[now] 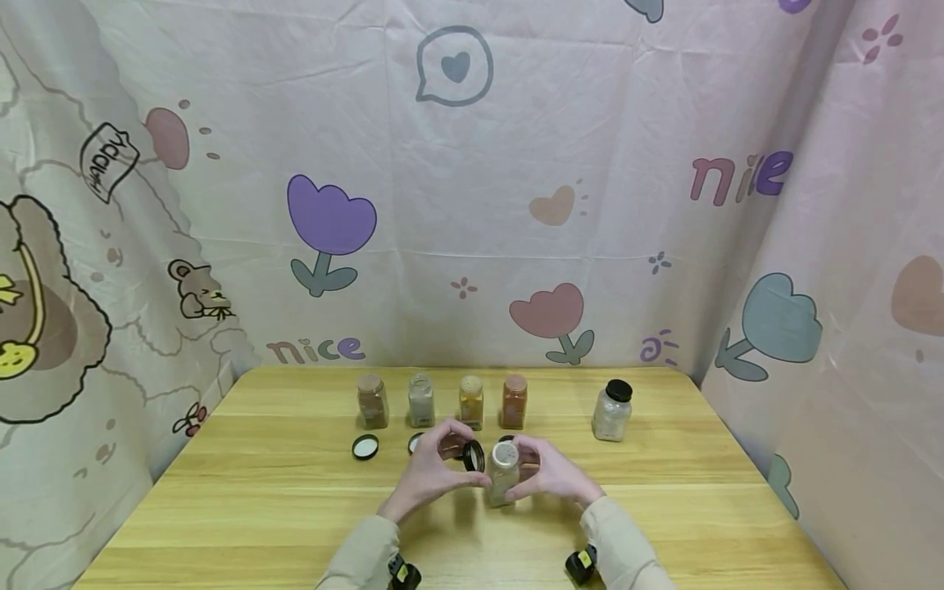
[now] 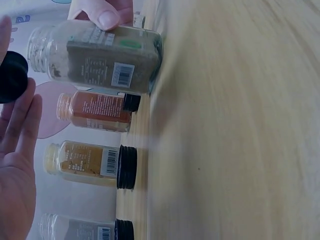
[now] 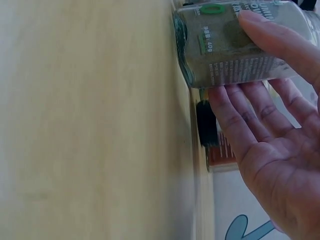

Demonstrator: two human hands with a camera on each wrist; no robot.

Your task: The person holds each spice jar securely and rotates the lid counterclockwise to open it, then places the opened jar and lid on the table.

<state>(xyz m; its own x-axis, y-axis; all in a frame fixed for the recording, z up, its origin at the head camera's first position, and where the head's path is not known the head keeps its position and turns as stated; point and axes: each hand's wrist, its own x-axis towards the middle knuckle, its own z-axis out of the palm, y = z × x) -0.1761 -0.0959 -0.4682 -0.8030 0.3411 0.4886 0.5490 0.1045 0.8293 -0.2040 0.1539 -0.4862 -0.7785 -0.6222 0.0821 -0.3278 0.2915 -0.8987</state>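
A clear spice jar [image 1: 504,475] of grey-green powder stands on the wooden table [image 1: 258,492], its white shaker top uncovered. My right hand [image 1: 533,470] grips it from the right, thumb on the label. In the right wrist view the jar [image 3: 235,45] lies between thumb and fingers [image 3: 235,125]. My left hand [image 1: 451,459] pinches a black lid [image 1: 473,456] just left of the jar's top. The left wrist view shows that lid [image 2: 12,77] at my fingertips, a small gap away from the jar [image 2: 95,60].
Behind my hands stand several uncapped spice jars in a row [image 1: 442,401], among them a red one [image 2: 95,111] and a yellow one [image 2: 82,162]. A capped jar [image 1: 612,410] stands at the right. Loose lids [image 1: 365,447] lie before the row. Patterned curtains enclose the table.
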